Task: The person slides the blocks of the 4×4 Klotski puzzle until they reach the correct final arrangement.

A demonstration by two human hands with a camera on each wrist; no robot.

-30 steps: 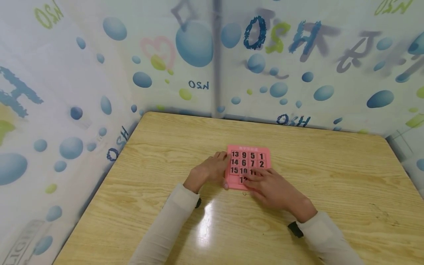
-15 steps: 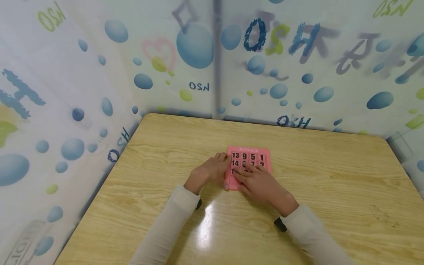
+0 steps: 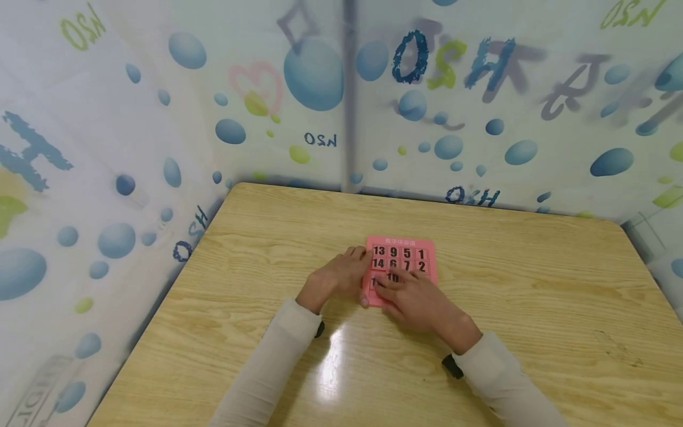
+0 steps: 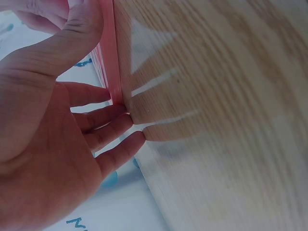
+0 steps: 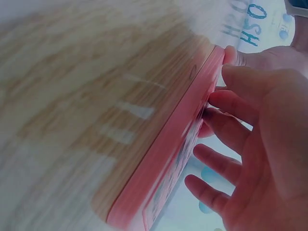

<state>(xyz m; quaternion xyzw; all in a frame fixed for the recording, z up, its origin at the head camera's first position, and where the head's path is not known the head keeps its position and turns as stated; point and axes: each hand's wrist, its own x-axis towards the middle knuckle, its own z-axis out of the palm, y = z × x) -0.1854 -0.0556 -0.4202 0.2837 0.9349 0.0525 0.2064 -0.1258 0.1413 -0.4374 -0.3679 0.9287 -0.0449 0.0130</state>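
A pink sliding number puzzle (image 3: 430,243) lies flat on the wooden table. Its top row reads 13, 9, 5, 1 and the row below reads 14, 6, 7, 2. My left hand (image 3: 342,273) rests along the puzzle's left side; in the left wrist view its fingers (image 4: 108,126) reach the pink edge and the table. Over the lower part of the board is my right hand (image 3: 418,300), its fingertips on the leftmost tile (image 3: 374,283) below 14. A strip of pink shows between that tile and 14. Several lower tiles are hidden under this hand.
The wooden table (image 3: 533,284) extends around the puzzle on every side. Behind and to the left, walls with printed blue bubbles (image 3: 313,74) and lettering meet the table's edges. A bright reflection lies on the tabletop near the left forearm.
My right hand has moved left across the board, from the 12 tile to the left column. The tile under 14 has slid toward me. My left hand has stayed in place.
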